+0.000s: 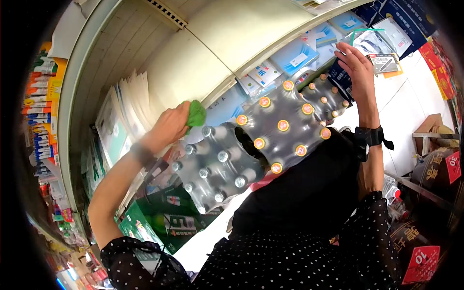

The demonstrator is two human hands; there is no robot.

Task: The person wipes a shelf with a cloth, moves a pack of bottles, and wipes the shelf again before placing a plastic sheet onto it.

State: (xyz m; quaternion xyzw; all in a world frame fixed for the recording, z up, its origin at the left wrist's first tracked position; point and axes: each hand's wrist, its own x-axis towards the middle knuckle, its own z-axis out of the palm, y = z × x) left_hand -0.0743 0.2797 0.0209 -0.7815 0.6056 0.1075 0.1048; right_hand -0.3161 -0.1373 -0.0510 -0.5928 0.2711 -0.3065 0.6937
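Note:
My left hand [170,124] is closed around a bunched green cloth [196,114] near the front edge of the pale shelf [188,72]. Below it stands a shrink-wrapped pack of clear bottles with white caps [220,166]. Beside that pack is another wrapped one with orange caps [285,128], directly in front of my body. My right hand [356,65] is raised at the right with nothing in it, its fingers extended and slightly bent. Nearest to it are packaged stationery items [384,63] and blue-and-white booklets [295,58] on the lower shelf.
Upright folders or papers [123,106] lean at the shelf's left end. A green carton [140,224] sits low at the left. Colourful pens [43,111] hang at the far left. Dark jars with red price tags [425,263] stand at the right, beside the white tiled floor [398,111].

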